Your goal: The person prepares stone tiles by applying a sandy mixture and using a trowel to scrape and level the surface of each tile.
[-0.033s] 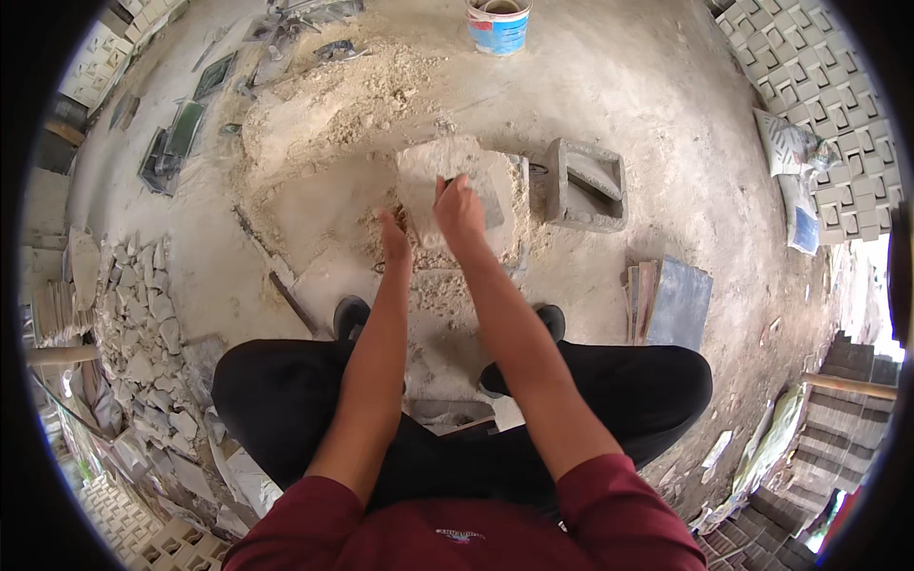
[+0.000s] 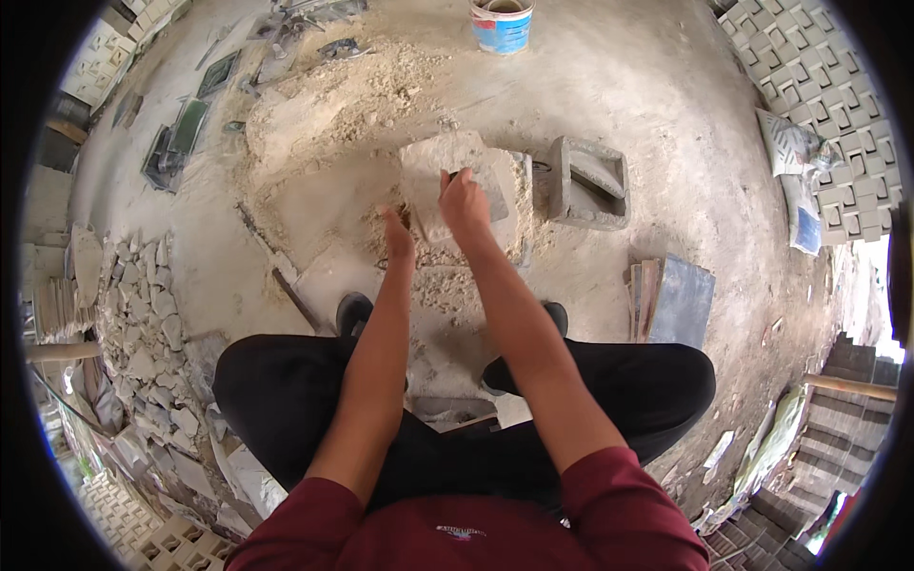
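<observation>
In front of my feet, a pale, dusty square slab (image 2: 433,157) lies over a mould-like frame (image 2: 525,205) with loose sandy mix around it. My right hand (image 2: 465,205) is closed over the slab on a short dark grip (image 2: 454,177); most of the tool below it is hidden. A smooth grey patch (image 2: 497,205) shows just right of that hand. My left hand (image 2: 398,233) is upright by the slab's left edge, thumb apart and fingers stretched out; whether it touches the slab I cannot tell.
Right of the slab stands a rectangular concrete box form (image 2: 588,221). Flat plates (image 2: 681,300) lean nearer my right knee. Sandy mix (image 2: 333,105) spreads far left, a blue-and-white bucket (image 2: 502,33) stands at the back, and broken stone pieces (image 2: 143,314) pile up at left.
Both hands sit almost where they were, with only a slight shift of the whole view. Nothing has been taken hold of or let go.
</observation>
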`<state>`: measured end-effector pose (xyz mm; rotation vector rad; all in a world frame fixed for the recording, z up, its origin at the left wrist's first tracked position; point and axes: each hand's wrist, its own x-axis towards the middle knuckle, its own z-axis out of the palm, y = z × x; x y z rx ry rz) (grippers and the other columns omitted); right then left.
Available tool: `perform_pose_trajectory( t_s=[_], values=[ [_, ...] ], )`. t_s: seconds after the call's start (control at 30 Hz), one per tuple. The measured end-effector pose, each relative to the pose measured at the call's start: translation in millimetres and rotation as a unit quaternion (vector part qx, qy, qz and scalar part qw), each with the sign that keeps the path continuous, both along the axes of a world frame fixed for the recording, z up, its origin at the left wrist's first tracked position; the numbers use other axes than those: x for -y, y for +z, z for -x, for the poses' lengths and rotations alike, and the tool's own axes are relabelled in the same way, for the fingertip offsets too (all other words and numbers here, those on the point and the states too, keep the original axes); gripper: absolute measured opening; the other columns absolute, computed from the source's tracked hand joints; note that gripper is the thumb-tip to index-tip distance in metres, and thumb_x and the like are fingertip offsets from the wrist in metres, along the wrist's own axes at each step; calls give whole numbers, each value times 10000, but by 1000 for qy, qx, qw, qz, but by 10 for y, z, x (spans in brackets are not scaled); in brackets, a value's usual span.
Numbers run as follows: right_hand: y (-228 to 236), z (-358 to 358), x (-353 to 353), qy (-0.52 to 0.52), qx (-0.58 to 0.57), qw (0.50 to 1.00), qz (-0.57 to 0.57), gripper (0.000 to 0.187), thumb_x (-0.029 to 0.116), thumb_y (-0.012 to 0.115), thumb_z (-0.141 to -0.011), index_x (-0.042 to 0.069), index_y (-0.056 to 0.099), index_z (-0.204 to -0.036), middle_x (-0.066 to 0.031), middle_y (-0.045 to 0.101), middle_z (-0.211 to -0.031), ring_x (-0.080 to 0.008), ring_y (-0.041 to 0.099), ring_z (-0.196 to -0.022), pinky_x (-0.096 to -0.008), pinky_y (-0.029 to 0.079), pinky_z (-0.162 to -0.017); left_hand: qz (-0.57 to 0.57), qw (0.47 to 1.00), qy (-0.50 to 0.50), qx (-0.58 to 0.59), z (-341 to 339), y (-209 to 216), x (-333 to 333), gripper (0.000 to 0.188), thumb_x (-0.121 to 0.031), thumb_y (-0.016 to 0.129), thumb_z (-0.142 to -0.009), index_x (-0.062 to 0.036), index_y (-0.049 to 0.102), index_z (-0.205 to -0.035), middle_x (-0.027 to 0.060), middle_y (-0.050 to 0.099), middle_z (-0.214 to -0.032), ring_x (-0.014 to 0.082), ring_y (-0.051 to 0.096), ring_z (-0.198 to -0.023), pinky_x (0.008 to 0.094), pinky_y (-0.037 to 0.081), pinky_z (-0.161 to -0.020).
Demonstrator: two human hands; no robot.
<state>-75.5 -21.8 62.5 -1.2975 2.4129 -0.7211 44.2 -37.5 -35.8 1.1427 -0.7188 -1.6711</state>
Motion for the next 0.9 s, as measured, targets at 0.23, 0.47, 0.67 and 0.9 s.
perform_pose_trajectory(
  t_s=[0.23,0.47,0.67,0.9],
  values=[
    [10,-150,-639,26,-13,998,-59,457,425,417,-987,-27,470,-946,-293,634,-722,-479,639,-706,-519,533,-612,35,975,-42,214,-134,26,-100,719,-548,236,-1001,31,411,-1390,183,437,-1426,283,406,-1325,365,294,-1090],
    [34,596,110,-8,-88,996,-16,460,416,426,-981,-36,506,-950,-293,649,-780,-462,650,-764,-513,537,-653,192,936,-65,288,-141,-217,-157,631,-472,277,-1017,54,478,-1301,238,507,-1326,355,458,-1262,394,330,-1062],
    [-256,194,-469,-74,33,996,-33,473,405,428,-978,-62,502,-988,-342,624,-819,-498,624,-825,-542,516,-696,175,936,-94,291,-237,-262,-150,657,-491,258,-1011,50,466,-1321,248,503,-1332,376,452,-1267,400,331,-1064],
    [-144,202,-382,-3,-26,1000,4,537,474,454,-959,-50,565,-934,-323,625,-806,-491,614,-709,-550,498,-619,97,928,-167,319,-235,-17,-183,669,-505,276,-998,34,410,-1372,256,435,-1398,386,403,-1306,456,294,-1088]
  ],
)
